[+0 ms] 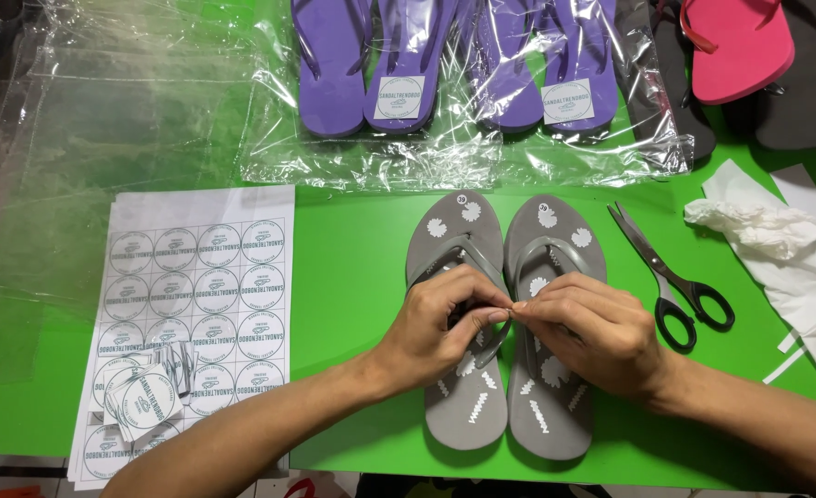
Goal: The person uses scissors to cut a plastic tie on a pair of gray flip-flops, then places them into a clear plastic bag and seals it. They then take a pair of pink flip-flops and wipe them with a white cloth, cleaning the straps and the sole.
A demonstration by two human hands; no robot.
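Observation:
Two grey flip-flops with white leaf marks, the left grey flip-flop [458, 235] and the right grey flip-flop [555, 415], lie side by side on the green table [352, 267]. My left hand [440, 327] and my right hand [592, 332] meet over their straps at the middle. The fingertips of both hands pinch something small between the two straps; what it is cannot be made out. Both hands cover the middle of the soles.
Black-handled scissors [671, 277] lie to the right of the flip-flops. A sheet of round labels [196, 277] with a stack of cut labels [145, 401] is at left. Bagged purple flip-flops [445, 65], loose clear bags [103, 120], a pink flip-flop [740, 46] and crumpled white paper [777, 231] lie around.

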